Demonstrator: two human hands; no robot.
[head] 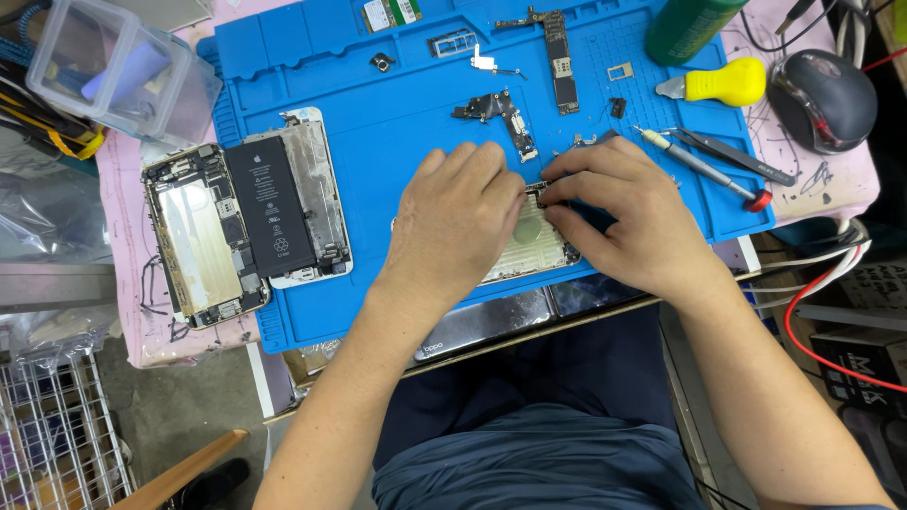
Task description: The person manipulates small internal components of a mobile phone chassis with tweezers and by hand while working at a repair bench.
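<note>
A pink-covered table [121, 189] is seen from above, cluttered at its edges, with a wire rack [52, 434] standing on the floor to its left and red and white cables hanging off its right side. Most of the tabletop is taken up by a blue work mat [378, 161] with moulded compartments along its far edge. At the mat's left edge two opened phone bodies are laid side by side, long axes running away from the person: a bare chassis [200, 236] half off the mat, and a phone with a black battery [274, 203] just beside it. A clear plastic box [118, 71] is set at the far left corner, a computer mouse [822, 99] at the far right.

Near the mat's front edge a phone frame [534, 241] is laid with its long axis roughly left to right, tilted slightly, its open inside facing up. It is largely covered by both hands. The left hand [453, 222] is pressed down on its left part, fingers curled, the thumb meeting the frame's far edge. The right hand [624, 212] is closed in a pinch at that same edge, fingertips touching the frame; what is pinched is too small to tell.

Further back a logic board [557, 61], a small flex part [501, 113], tweezers [732, 156] and a red-capped screwdriver [704, 170] are scattered on the mat
</note>
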